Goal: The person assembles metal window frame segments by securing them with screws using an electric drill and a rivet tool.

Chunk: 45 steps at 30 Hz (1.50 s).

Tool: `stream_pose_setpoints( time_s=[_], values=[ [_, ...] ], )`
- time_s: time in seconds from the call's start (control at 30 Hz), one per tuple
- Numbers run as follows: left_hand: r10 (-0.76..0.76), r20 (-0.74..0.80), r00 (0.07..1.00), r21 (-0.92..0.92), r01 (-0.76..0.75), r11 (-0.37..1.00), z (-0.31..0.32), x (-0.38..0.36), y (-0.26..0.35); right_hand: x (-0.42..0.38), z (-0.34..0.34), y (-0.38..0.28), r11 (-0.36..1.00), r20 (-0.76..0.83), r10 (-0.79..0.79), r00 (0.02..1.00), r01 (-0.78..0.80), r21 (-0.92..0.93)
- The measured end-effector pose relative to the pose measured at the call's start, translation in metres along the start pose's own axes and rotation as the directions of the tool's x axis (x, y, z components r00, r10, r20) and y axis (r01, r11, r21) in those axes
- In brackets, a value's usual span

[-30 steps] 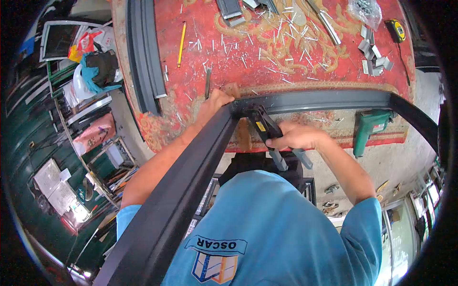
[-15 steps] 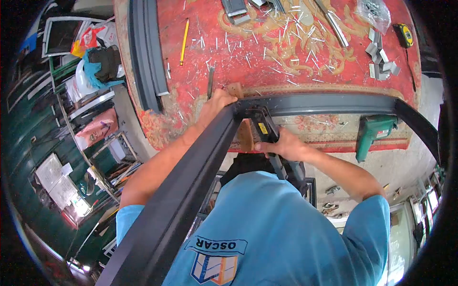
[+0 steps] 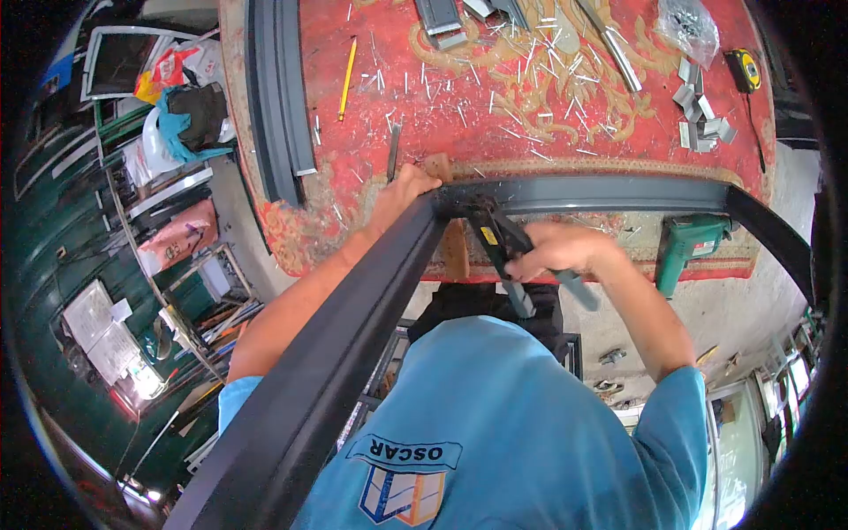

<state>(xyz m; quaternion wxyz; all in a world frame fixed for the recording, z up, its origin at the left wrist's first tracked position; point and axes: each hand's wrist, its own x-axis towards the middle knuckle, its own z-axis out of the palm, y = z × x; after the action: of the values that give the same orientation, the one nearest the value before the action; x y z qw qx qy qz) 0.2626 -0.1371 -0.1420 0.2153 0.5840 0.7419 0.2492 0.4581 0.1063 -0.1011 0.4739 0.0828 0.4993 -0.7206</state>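
Observation:
A dark grey metal frame [image 3: 609, 194] stands tilted at the table's front, one long bar running down past my left side. My left hand [image 3: 405, 194] is closed over its near corner, beside a wooden block [image 3: 455, 252] under that corner. My right hand [image 3: 561, 249] grips black two-handled pliers [image 3: 488, 234] with a yellow label. Their head sits at the inside of the frame corner, and the handles stand apart, pointing toward me. Just beyond my left hand lies a thin flat metal tool [image 3: 393, 152].
A red patterned carpet [image 3: 380, 44] covers the table, strewn with metal slivers. On it lie a pencil [image 3: 347, 79], grey profiles [image 3: 278, 97], metal brackets [image 3: 702, 106], a tape measure [image 3: 744, 71] and a green power tool [image 3: 685, 247]. A cluttered rack [image 3: 132, 230] stands left.
The pliers' handles have spread apart, and my right hand has shifted right and slightly up with them. My left hand stays on the frame corner. The view has shifted slightly.

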Motion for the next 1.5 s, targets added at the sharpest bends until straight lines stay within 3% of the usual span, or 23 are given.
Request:
stream_pose_setpoints(
  time_s=[0.03, 0.07, 0.2, 0.27, 0.3, 0.33, 0.37, 0.4, 0.47, 0.5, 0.57, 0.7, 0.73, 0.83, 0.97, 1.03, 1.07, 1.2, 1.27, 1.37, 1.4, 1.43, 1.5],
  values=[
    [0.015, 0.020, 1.000, 0.055, -0.016, 0.998, -0.001, 0.002, -0.002, 0.002, 0.000, -0.010, 0.988, -0.058, 0.114, 0.992, -0.120, -0.102],
    [0.015, 0.019, 1.000, 0.058, -0.016, 0.998, 0.001, 0.001, -0.005, 0.014, 0.009, 0.000, 0.988, -0.099, 0.140, 0.985, -0.146, -0.052],
    [0.031, -0.049, 0.998, -0.017, -0.031, 0.999, 0.003, 0.002, -0.005, 0.005, 0.017, 0.000, 0.979, -0.206, 0.131, 0.970, -0.159, -0.126],
    [0.030, -0.059, 0.998, -0.006, -0.031, 1.000, 0.001, 0.002, -0.003, -0.002, 0.010, 0.023, 0.979, -0.251, -0.182, 0.951, 0.199, 0.041],
    [-0.006, -0.035, 0.999, -0.002, 0.006, 1.000, 0.000, 0.002, -0.002, -0.002, 0.009, 0.033, 0.979, -0.249, -0.185, 0.951, 0.200, 0.035],
    [-0.043, -0.007, 0.999, 0.001, 0.043, 0.999, 0.000, 0.000, -0.001, -0.001, 0.012, 0.039, 0.933, -0.220, -0.287, 0.933, 0.324, 0.157],
    [-0.043, -0.007, 0.999, 0.001, 0.043, 0.999, 0.000, -0.001, -0.003, -0.001, 0.013, 0.043, 0.857, -0.205, -0.387, 0.899, 0.432, 0.280],
    [-0.007, -0.025, 1.000, -0.028, 0.006, 1.000, 0.001, 0.000, -0.004, -0.002, 0.012, 0.044, 0.857, -0.208, -0.387, 0.898, 0.434, 0.279],
    [0.034, -0.046, 0.998, -0.054, -0.036, 0.998, 0.001, 0.004, -0.006, -0.013, 0.010, 0.023, 0.954, -0.102, -0.173, 0.980, 0.192, 0.229],
    [0.023, -0.043, 0.999, -0.053, -0.025, 0.998, 0.000, 0.004, -0.004, -0.020, 0.007, 0.012, 0.954, -0.103, -0.174, 0.979, 0.194, 0.229],
    [0.014, -0.037, 0.999, -0.050, -0.016, 0.999, 0.000, 0.003, -0.004, -0.031, -0.003, -0.009, 0.996, -0.085, -0.007, 0.996, 0.015, 0.090],
    [-0.038, -0.019, 0.999, -0.027, 0.037, 0.999, 0.000, 0.000, 0.000, -0.015, -0.013, 0.000, 0.978, 0.073, -0.025, 0.997, 0.009, 0.207],
    [-0.045, -0.015, 0.999, -0.024, 0.044, 0.999, -0.001, 0.003, 0.000, -0.016, -0.009, -0.010, 0.995, 0.053, 0.055, 0.997, -0.059, 0.081],
    [-0.047, -0.026, 0.999, -0.097, 0.044, 0.994, -0.003, 0.003, -0.001, 0.004, 0.018, 0.020, 0.991, -0.167, -0.120, 0.979, 0.127, 0.030],
    [-0.106, -0.023, 0.994, -0.107, 0.103, 0.989, 0.000, 0.001, -0.003, 0.001, 0.009, 0.029, 0.978, -0.165, -0.207, 0.964, 0.200, -0.058],
    [-0.129, -0.004, 0.992, -0.132, 0.128, 0.983, 0.001, -0.001, -0.006, 0.007, 0.016, 0.042, 0.994, -0.129, -0.069, 0.989, 0.080, 0.079],
    [-0.086, -0.016, 0.996, -0.160, 0.082, 0.984, -0.003, 0.001, -0.006, 0.015, 0.023, 0.049, 0.943, -0.111, -0.144, 0.983, 0.170, 0.286],
    [-0.107, -0.005, 0.994, -0.153, 0.104, 0.983, -0.004, 0.002, 0.001, 0.021, 0.032, 0.042, 0.914, -0.124, -0.140, 0.982, 0.176, 0.365],
    [-0.213, 0.010, 0.977, -0.178, 0.211, 0.961, -0.002, 0.002, 0.002, 0.014, 0.032, 0.019, 0.981, -0.182, -0.023, 0.983, 0.057, 0.183],
    [-0.197, -0.018, 0.980, -0.205, 0.190, 0.960, 0.000, 0.001, 0.001, 0.011, 0.033, 0.009, 0.997, -0.209, 0.026, 0.978, -0.009, 0.079],
    [-0.196, -0.018, 0.980, -0.216, 0.188, 0.958, 0.001, 0.001, 0.000, 0.016, 0.036, 0.017, 0.987, -0.227, -0.053, 0.973, 0.086, 0.136],
    [-0.156, -0.028, 0.987, -0.177, 0.149, 0.973, 0.002, 0.002, -0.002, 0.022, 0.041, 0.021, 0.987, -0.228, -0.044, 0.973, 0.077, 0.140],
    [-0.118, -0.041, 0.992, -0.145, 0.111, 0.983, 0.000, 0.003, -0.002, 0.036, 0.051, 0.028, 0.999, -0.445, 0.017, 0.896, 0.004, 0.046]
  ],
)
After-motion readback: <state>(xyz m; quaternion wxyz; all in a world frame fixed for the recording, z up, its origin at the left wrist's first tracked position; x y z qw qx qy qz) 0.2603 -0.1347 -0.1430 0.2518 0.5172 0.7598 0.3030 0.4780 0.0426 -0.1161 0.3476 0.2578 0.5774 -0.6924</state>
